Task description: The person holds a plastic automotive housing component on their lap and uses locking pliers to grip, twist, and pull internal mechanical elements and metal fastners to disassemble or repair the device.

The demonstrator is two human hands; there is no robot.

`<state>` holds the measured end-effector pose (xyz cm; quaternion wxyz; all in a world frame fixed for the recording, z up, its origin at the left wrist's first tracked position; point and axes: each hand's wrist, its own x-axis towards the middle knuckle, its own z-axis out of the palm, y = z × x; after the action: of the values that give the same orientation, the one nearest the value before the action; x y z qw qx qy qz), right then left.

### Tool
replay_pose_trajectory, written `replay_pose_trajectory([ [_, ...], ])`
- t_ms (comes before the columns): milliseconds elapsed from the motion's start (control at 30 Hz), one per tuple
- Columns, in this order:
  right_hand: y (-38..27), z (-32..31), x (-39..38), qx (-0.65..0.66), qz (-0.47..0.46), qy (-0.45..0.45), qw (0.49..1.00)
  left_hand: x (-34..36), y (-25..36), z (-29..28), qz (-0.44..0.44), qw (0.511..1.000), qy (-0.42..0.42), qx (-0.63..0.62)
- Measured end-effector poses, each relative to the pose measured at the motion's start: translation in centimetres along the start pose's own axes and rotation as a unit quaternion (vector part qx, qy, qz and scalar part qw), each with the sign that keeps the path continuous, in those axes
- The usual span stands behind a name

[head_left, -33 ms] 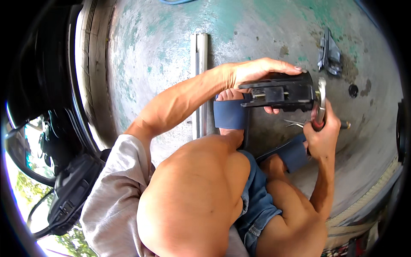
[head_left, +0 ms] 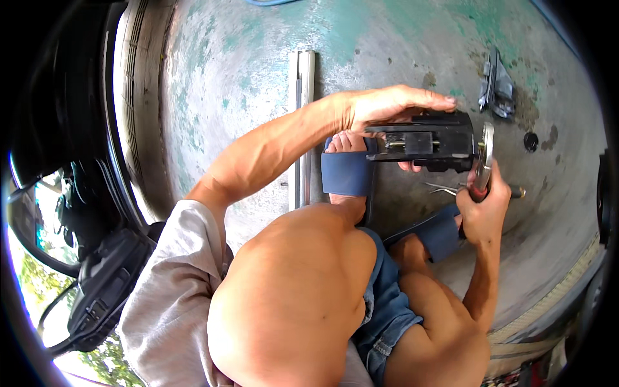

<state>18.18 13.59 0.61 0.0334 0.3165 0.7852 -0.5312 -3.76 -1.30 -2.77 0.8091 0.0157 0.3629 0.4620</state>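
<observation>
A black plastic housing (head_left: 451, 137) with a threaded rod along its inside lies level in my left hand (head_left: 393, 106). My left thumb stretches along its upper edge, and fingertips show under its lower edge. My right hand (head_left: 482, 206) is wrapped round the red grip of pliers (head_left: 487, 145). Their metal jaws stand upright at the right end of the housing, against the tip of the rod. Whether the jaws grip the rod cannot be made out. Just left of my right hand, a thin metal tool (head_left: 442, 189) lies on the floor, partly hidden by that hand.
A long metal rail (head_left: 303, 77) lies on the worn concrete floor (head_left: 225, 97) behind my left forearm. Farther right are a black part with clear plastic (head_left: 496, 87) and a small black ring (head_left: 530, 142). Blue sandals (head_left: 348, 173) are on my feet. A dark vehicle (head_left: 71, 116) stands left.
The housing and pliers have shifted very slightly in view, and the housing's inner side is tilted a little differently. Both hands keep their hold.
</observation>
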Motion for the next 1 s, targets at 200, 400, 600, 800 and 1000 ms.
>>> replay_pose_trajectory([
  [200,-0.2,1.3,-1.4,0.180,0.153,-0.004,0.972,-1.7,-0.6,-2.7,0.201,0.947,-0.022,0.248],
  [400,-1.8,1.3,-1.4,0.214,0.141,0.010,0.967,-2.5,-3.4,-0.9,0.405,0.910,-0.078,0.042],
  [600,-3.1,2.3,0.1,0.168,0.063,0.022,0.983,1.8,-4.8,1.8,0.539,0.830,0.142,0.043],
  [800,-3.6,2.5,0.7,0.145,0.048,0.059,0.987,3.6,-3.4,3.5,0.587,0.790,0.170,-0.050],
  [1000,-2.2,3.3,0.4,0.081,0.038,0.068,0.994,5.1,-4.9,3.8,0.579,0.777,0.220,-0.117],
])
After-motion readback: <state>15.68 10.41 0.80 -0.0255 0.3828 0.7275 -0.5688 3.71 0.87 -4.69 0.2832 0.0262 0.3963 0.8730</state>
